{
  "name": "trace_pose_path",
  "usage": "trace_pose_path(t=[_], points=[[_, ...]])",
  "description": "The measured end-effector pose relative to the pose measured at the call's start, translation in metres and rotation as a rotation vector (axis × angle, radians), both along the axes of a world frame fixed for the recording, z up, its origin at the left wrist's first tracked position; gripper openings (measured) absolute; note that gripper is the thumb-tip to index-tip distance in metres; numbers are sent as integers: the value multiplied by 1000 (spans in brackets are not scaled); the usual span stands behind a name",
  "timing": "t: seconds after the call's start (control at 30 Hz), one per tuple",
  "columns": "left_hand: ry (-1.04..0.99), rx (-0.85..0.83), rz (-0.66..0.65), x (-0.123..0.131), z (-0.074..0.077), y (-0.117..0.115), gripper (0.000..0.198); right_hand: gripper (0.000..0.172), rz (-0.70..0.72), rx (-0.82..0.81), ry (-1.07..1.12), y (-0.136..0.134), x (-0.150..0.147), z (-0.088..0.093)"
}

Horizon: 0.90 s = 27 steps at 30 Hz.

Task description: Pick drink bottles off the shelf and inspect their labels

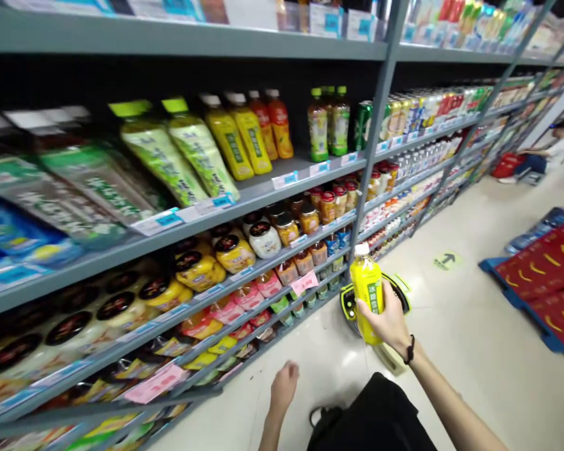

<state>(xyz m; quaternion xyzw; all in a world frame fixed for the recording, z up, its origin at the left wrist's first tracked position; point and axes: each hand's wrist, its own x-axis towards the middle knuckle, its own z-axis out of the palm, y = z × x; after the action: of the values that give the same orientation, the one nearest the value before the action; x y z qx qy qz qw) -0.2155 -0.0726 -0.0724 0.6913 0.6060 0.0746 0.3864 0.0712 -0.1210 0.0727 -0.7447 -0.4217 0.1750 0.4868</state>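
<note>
Two hands: right hand (389, 321), fingers clamped on a green-labelled yellow bottle (364, 282); left hand (283, 387), fingers slightly apart, above the tiled floor (451, 351) beside store shelves (244, 207).

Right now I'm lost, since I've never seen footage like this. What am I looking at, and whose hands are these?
No machine here: these are a person's own two bare hands, filmed by one camera worn on their head, looking forward and down. The right hand grips a yellow bottle with a white cap. The left hand hangs low by the shelves, apparently holding nothing. A black bag shows at the bottom of the view. To the left, store shelves carry bottles and jars. Farther down the aisle, another person is low near the shelves.
</note>
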Motion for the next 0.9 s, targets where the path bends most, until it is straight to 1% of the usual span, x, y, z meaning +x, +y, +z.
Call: trace_pose_path(t=[0.03, 0.07, 0.1, 0.17, 0.2, 0.23, 0.27, 0.3, 0.33, 0.37, 0.43, 0.5, 0.6, 0.63, 0.7, 0.77, 0.83, 0.9], points=[[-60, -6, -5, 19, 1, 2, 27, 53, 24, -19, 5, -9, 1, 0], [-142, 0, -8, 40, 7, 5, 28, 54, 53, -35, 20, -19, 3, 0], [-225, 29, -1, 63, 16, 7, 31, 56, 79, -49, 42, -28, 5, 0], [-429, 89, -22, 110, 44, 7, 45, 61, 114, -78, 77, -48, 11, -1], [-658, 87, -49, 132, 60, 3, 50, 64, 125, -91, 82, -59, 15, -2], [-852, 42, -72, 154, 77, -3, 55, 65, 133, -107, 81, -70, 21, -3], [-979, -55, -105, 175, 91, -11, 60, 66, 133, -123, 78, -82, 29, -4], [-1048, -170, -139, 194, 103, -20, 67, 66, 131, -141, 74, -94, 39, -5], [-1069, -282, -172, 213, 112, -30, 75, 66, 126, -163, 72, -106, 50, -5], [-1066, -386, -181, 231, 117, -40, 81, 67, 118, -188, 75, -117, 64, -6], [-1030, -519, -137, 266, 118, -58, 83, 72, 118, -213, 128, -139, 95, -9], [-1056, -564, -37, 296, 113, -73, 79, 74, 146, -171, 292, -158, 130, -18], [-1231, -575, 116, 336, 105, -94, 82, 62, 183, -72, 722, -184, 178, -37], [-1293, -588, 171, 347, 104, -101, 81, 62, 204, -68, 876, -191, 189, -43], [-1372, -631, 266, 366, 107, -114, 74, 68, 291, -100, 1141, -206, 201, -50], [-1410, -659, 303, 379, 114, -126, 66, 67, 387, -130, 1308, -220, 201, -49], [-1444, -609, 297, 385, 124, -135, 60, 62, 428, -123, 1368, -233, 196, -44], [-1467, -518, 275, 386, 135, -141, 57, 60, 427, -102, 1366, -244, 191, -42]])
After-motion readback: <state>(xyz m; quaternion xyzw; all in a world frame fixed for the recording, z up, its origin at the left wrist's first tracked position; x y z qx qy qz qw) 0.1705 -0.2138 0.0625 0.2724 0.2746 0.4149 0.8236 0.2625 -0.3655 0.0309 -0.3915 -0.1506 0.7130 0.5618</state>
